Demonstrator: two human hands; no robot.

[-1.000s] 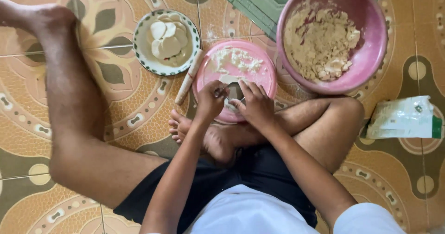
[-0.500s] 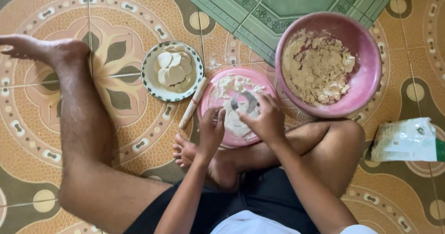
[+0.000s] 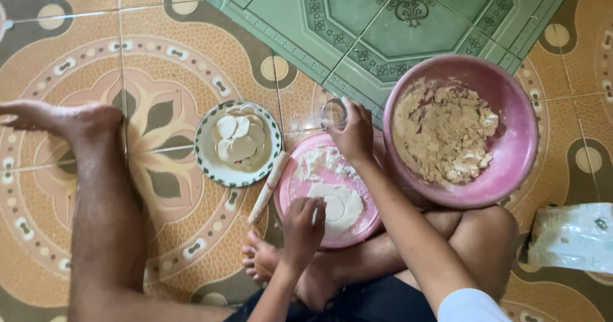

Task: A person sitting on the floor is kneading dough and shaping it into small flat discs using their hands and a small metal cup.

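Nearest the camera, the person sits on the patterned tile floor [image 3: 159,73] with one leg folded under the pink tray [image 3: 300,188] and the other stretched out to the left. The left hand [image 3: 303,223] rests on the near edge of the rolled dough sheet [image 3: 341,207], fingers curled and pressing down on it; it grips nothing. A round hole now shows in the sheet just beside those fingers, where half a second ago both hands were crowded together over the same spot with the cutter pressed down.

The right hand [image 3: 354,134] has lifted away from the sheet and now sits at the far rim of the tray, fingers closed around a small clear round cutter [image 3: 333,112] held just above the floor. Whether a cut disc is inside the cutter cannot be told. The move reads as one round being freshly stamped out, with the sheet held steady by the left hand as the cutter comes off.

A wooden rolling pin [image 3: 268,188] leans along the tray's left edge. Just beyond it the green-rimmed plate [image 3: 207,162] holds a pile of pale dough rounds [image 3: 239,140]. To the right, the large pink bowl [image 3: 511,149] holds crumbly dough [image 3: 440,134], and a white plastic bag [image 3: 571,236] lies at the far right.
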